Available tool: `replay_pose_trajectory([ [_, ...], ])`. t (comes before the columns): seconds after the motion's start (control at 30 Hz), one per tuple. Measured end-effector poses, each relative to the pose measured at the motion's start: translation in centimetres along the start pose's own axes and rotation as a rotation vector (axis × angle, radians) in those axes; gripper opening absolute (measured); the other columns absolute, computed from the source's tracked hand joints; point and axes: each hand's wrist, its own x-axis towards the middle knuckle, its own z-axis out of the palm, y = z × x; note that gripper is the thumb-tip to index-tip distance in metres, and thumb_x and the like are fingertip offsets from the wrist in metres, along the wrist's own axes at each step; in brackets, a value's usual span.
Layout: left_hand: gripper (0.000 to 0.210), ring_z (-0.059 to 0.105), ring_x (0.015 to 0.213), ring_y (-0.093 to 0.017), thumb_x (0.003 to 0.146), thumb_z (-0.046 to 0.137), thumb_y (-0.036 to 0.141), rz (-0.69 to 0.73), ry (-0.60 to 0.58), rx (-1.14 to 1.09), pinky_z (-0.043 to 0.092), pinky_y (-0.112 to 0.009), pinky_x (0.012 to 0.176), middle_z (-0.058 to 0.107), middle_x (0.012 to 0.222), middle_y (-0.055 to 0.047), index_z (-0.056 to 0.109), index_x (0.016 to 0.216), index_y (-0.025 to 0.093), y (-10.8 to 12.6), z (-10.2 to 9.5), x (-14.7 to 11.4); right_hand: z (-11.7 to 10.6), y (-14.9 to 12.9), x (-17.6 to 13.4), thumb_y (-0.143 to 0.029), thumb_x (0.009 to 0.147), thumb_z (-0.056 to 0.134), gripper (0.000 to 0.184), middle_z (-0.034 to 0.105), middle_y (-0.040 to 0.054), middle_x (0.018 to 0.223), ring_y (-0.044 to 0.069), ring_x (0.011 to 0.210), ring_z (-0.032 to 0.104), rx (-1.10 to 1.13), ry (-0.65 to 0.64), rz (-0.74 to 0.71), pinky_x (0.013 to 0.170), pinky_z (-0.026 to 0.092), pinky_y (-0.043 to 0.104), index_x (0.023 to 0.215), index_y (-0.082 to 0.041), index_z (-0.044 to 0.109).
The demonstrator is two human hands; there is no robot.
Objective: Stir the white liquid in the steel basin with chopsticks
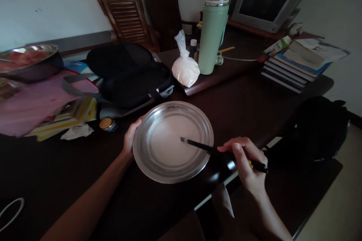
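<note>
A round metal basin (207, 128) holds milky white liquid (169, 147). My left hand (131, 135) is closed on its left rim, most of the fingers hidden beneath. From the right, my right hand (249, 158) grips slim black sticks that look like chopsticks (202, 146), with a yellow mark near their back end. Their pale-flecked tip reaches over the basin and meets the liquid near the middle; how deep it dips I cannot tell. Beyond the basin stands a knotted clear bag of white powder (185, 69), beside a tall green thermos (212, 37).
Left of the basin lie a small gold-lidded jar (106, 123), crumpled tissue (77, 131), books (68, 116) and an open black bag (127, 79). A metal bowl (34, 69) with reddish contents sits farther left. Stacked books (299, 64) occupy the right, above a black backpack (322, 128).
</note>
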Motion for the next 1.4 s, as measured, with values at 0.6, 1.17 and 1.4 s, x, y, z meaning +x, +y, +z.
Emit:
replay_pose_trajectory([
  [0.6, 0.024, 0.069, 0.084, -0.025, 0.081, 0.058, 0.029, 0.001, 0.0, 0.004, 0.056, -0.032, 0.075, 0.07, 0.069, -0.002, 0.072, 0.098, 0.019, -0.03, -0.15, 0.03, 0.78, -0.07, 0.17, -0.024, 0.095, 0.053, 0.02, 0.074, 0.0021, 0.08, 0.017, 0.072, 0.068, 0.001, -0.213, -0.071, 0.065, 0.051, 0.03, 0.087, -0.023, 0.072],
  [1.17, 0.021, 0.069, 0.084, -0.025, 0.077, 0.062, 0.03, 0.003, -0.015, 0.002, 0.056, -0.032, 0.075, 0.072, 0.078, -0.003, 0.072, 0.093, 0.019, 0.0, 0.02, -0.01, -0.15, 0.11, 0.14, -0.022, 0.095, 0.052, 0.02, 0.072, 0.0013, 0.078, 0.015, 0.072, 0.067, 0.008, -0.046, -0.012, 0.064, 0.049, 0.028, 0.086, -0.023, 0.071],
  [1.4, 0.02, 0.069, 0.08, -0.024, 0.075, 0.064, 0.027, -0.006, 0.018, -0.017, 0.056, -0.031, 0.076, 0.07, 0.073, -0.003, 0.072, 0.091, 0.018, -0.03, -0.09, 0.12, 0.66, 0.2, 0.44, -0.023, 0.095, 0.054, 0.018, 0.074, 0.0019, 0.083, 0.018, 0.076, 0.068, 0.007, -0.223, -0.074, 0.068, 0.049, 0.031, 0.092, -0.024, 0.072],
])
